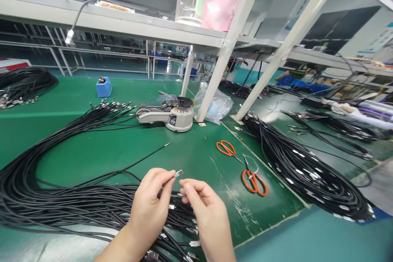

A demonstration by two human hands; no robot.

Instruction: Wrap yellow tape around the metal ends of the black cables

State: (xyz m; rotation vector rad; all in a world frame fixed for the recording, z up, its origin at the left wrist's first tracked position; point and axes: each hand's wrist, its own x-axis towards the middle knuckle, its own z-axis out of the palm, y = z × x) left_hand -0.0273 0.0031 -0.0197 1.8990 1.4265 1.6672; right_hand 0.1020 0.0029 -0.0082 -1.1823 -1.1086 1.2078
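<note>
Between thumb and forefinger, my left hand (150, 196) pinches a USB connector (179, 173), its metal end pointing up and right. Close beside it, my right hand (208, 213) has its thumb pressed to its forefinger, with a tiny yellow piece (186, 182) showing at the tips; what it is I cannot make out. Below and behind both hands lies a thick bundle of black cables (76, 204) with metal plugs, curving round to the left. A single cable end (167, 144) sticks out above my left hand.
A tape dispenser (179, 118) stands behind the hands, with a blue holder (104, 87) farther left. Two orange-handled scissors (254, 182) (226, 148) lie to the right. Beyond them is another cable bundle (307, 168). White shelf posts (219, 65) rise from the green table (208, 163).
</note>
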